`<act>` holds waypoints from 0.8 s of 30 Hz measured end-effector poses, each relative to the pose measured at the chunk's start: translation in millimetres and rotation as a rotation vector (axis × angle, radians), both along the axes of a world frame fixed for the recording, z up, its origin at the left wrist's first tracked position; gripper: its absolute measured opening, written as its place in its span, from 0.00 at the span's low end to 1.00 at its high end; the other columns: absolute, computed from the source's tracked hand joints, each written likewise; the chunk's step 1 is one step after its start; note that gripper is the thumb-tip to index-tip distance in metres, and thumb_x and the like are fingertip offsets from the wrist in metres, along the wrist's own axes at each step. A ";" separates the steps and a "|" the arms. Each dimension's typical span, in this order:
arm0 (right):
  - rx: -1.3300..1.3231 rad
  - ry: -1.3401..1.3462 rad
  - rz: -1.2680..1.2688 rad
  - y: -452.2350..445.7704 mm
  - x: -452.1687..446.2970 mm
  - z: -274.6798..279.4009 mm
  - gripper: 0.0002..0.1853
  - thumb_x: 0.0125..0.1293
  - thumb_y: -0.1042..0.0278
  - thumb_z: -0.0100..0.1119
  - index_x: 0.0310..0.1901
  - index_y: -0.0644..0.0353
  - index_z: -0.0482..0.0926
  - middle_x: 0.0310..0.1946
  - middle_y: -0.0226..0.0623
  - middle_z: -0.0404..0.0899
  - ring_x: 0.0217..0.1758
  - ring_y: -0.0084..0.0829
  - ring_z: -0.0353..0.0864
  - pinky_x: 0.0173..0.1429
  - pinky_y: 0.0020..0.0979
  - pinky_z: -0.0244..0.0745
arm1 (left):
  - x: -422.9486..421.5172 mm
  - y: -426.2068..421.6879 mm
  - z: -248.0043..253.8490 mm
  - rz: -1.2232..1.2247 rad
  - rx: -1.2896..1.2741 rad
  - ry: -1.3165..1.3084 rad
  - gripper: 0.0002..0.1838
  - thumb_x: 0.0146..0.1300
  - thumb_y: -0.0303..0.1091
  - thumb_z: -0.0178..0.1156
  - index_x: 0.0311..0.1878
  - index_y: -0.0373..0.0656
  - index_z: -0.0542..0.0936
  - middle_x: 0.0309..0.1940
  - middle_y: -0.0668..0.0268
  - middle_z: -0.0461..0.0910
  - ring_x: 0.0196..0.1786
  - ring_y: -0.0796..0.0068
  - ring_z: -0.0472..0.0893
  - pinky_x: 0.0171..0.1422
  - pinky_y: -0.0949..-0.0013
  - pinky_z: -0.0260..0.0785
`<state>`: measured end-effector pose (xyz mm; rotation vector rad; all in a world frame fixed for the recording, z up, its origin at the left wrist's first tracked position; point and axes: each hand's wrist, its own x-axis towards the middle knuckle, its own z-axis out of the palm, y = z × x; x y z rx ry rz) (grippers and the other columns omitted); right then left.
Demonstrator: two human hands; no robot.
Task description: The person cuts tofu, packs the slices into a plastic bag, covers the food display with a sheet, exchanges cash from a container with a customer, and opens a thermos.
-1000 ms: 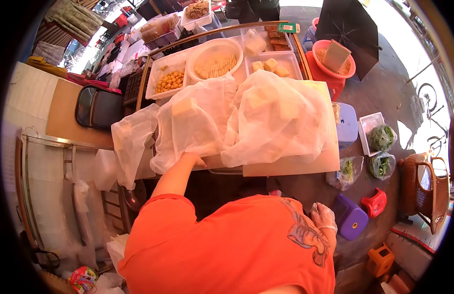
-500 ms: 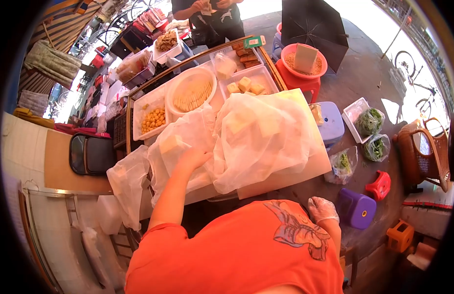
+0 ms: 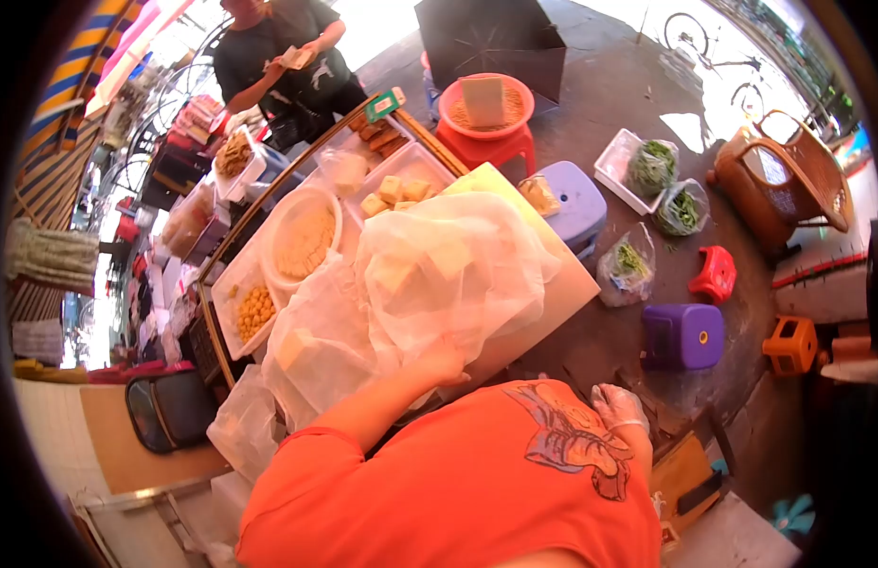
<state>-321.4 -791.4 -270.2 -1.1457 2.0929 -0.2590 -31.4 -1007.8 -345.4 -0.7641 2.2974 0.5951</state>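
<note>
White cloth (image 3: 501,293) over pale blocks (image 3: 450,257), near edge at left hand (image 3: 443,363), can't tell if grip clenched

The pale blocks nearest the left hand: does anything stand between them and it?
Yes, the thin white cover drapes over the pale blocks; the left hand is at its near edge. Nothing else visible stands between.

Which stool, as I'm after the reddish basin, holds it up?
The red stool near the umbrella: the basin sits on it, unlike the small red one by the purple stool.
</note>
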 end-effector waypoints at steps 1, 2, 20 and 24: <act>0.011 -0.009 -0.017 -3.5 4.2 6.7 0.16 0.67 0.55 0.47 0.37 0.60 0.77 0.39 0.49 0.78 0.45 0.53 0.75 0.48 0.46 0.70 | -3.6 -3.1 8.4 -0.008 0.050 -0.059 0.38 0.56 0.56 0.60 0.58 0.30 0.70 0.58 0.27 0.62 0.64 0.32 0.61 0.68 0.49 0.58; 0.261 -0.044 -0.025 -12.8 4.5 20.9 0.19 0.60 0.62 0.58 0.53 0.53 0.75 0.51 0.40 0.77 0.55 0.43 0.75 0.57 0.37 0.71 | -5.1 -5.5 4.4 -0.042 0.063 -0.070 0.38 0.56 0.56 0.60 0.57 0.29 0.70 0.58 0.27 0.62 0.64 0.32 0.61 0.68 0.49 0.58; 0.299 0.325 0.359 288.1 -39.0 -420.2 0.22 0.64 0.61 0.51 0.53 0.71 0.70 0.38 0.47 0.82 0.41 0.43 0.82 0.44 0.40 0.77 | -7.7 -0.9 -16.0 -0.054 -0.020 -0.061 0.40 0.52 0.58 0.62 0.54 0.28 0.73 0.51 0.26 0.66 0.57 0.33 0.69 0.61 0.48 0.64; 0.597 0.221 0.272 294.9 -42.2 -353.0 0.26 0.63 0.59 0.52 0.56 0.73 0.66 0.38 0.48 0.82 0.43 0.43 0.82 0.46 0.39 0.77 | -11.0 -0.8 -12.5 -0.027 -0.020 -0.099 0.40 0.51 0.59 0.62 0.54 0.30 0.73 0.52 0.28 0.67 0.56 0.35 0.70 0.61 0.49 0.65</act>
